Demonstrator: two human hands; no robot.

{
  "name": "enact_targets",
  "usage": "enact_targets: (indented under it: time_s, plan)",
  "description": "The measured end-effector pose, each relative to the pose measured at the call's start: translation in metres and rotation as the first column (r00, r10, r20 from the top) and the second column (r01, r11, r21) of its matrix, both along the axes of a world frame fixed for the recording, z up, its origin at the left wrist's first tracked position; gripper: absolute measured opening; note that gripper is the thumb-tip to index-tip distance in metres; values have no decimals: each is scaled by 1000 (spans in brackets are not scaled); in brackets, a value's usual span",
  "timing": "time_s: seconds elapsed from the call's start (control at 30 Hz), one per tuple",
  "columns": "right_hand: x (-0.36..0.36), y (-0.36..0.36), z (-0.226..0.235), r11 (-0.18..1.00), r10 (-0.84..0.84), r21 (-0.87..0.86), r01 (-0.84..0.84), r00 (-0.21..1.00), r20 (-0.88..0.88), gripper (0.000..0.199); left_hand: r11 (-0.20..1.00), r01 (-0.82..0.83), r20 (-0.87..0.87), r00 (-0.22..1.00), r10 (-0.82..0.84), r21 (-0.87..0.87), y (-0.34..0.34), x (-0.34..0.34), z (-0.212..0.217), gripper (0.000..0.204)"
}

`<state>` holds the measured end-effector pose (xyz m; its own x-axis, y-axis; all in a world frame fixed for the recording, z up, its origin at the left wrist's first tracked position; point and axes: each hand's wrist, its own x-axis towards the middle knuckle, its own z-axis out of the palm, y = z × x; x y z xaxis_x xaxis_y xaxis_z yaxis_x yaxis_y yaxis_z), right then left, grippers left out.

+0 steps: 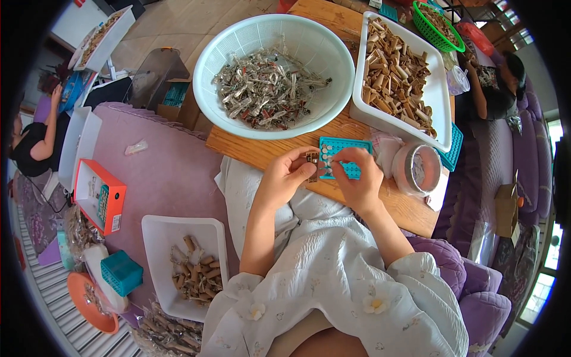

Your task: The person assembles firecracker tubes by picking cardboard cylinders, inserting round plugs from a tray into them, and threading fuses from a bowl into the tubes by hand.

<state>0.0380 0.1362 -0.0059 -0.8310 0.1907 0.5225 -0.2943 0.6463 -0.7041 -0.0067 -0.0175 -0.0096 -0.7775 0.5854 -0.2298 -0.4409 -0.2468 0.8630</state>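
My left hand point(284, 179) is closed, thumb and fingers pinching a small brown piece with shiny metal parts point(312, 159). Close beside it lies a teal grid tray point(357, 144) holding several small round silvery discs point(325, 156). My right hand point(361, 177) reaches over that tray with its fingertips pinched together near the discs. Whatever may be between those fingertips is too small to make out. Both hands are just above the near edge of the wooden table point(238, 143), in front of my lap.
A pale basin point(205, 74) of clear-wrapped bits stands behind my hands. To its right is a white tray point(443, 107) of brown tube pieces, with a round tub point(399, 169) nearer. At left are a white bin point(156, 262) and an orange box point(116, 208). Other people sit on both sides.
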Motion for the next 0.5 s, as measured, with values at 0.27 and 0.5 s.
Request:
enact_targets:
  time_s: [0.27, 0.5]
  plan:
    - [-5, 0, 4, 948, 239, 215, -236, 971, 15, 23, 996, -7, -115, 993, -3, -86, 8, 0, -17, 22]
    - [-19, 21, -19, 998, -27, 60, 19, 991, 133, 18, 988, -140, -76, 988, 135, -61, 0, -8, -19, 19]
